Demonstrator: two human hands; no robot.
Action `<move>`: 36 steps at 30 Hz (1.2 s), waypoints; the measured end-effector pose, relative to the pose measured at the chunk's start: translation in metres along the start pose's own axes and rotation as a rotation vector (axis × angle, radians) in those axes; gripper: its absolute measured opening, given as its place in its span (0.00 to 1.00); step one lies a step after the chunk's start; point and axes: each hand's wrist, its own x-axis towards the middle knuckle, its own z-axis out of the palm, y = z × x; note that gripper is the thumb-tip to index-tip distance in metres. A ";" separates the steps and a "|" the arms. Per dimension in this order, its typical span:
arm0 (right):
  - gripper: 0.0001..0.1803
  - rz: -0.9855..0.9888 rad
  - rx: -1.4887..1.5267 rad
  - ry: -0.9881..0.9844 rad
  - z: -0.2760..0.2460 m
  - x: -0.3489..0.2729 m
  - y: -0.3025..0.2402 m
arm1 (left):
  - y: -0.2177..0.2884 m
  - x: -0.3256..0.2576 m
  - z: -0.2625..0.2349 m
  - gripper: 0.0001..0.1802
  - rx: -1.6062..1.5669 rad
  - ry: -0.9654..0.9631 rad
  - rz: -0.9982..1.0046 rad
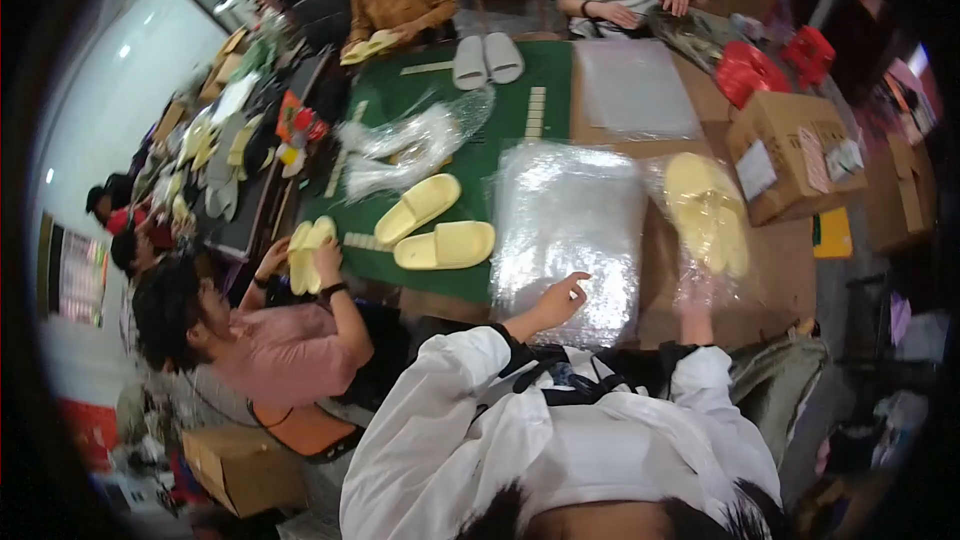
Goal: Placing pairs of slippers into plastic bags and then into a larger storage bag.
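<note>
My left hand (556, 304) hovers over or rests on a stack of clear plastic bags (565, 210); I cannot tell which. Its fingers are loosely bent and apart, with nothing in them. To the right, a pair of pale yellow slippers (705, 205) lies inside a clear bag, toes pointing away from me. My right hand (698, 298) is at the near end of that bag, by the heels, covered by shiny film that hides its fingers. Left of the stack are two loose yellow slippers, one angled (418, 208) and one lying sideways (445, 246).
Crumpled clear wrapping (410, 145) and grey slippers (487, 61) lie on the green tabletop (520, 120). More flat clear sheets (637, 88) are at the far side. A cardboard box (795, 155) stands at right. Co-workers sit left and far; one at left holds yellow slippers (310, 255).
</note>
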 end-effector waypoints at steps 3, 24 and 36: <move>0.21 -0.111 0.247 -0.056 0.050 -0.034 -0.016 | -0.023 -0.001 -0.036 0.27 0.161 0.195 0.010; 0.09 0.590 -0.136 0.039 0.045 -0.084 0.077 | -0.073 -0.001 -0.177 0.56 -0.116 1.025 -0.241; 0.10 0.524 -0.217 0.197 0.083 -0.116 0.136 | -0.306 0.015 -0.252 0.54 -0.201 1.106 -0.075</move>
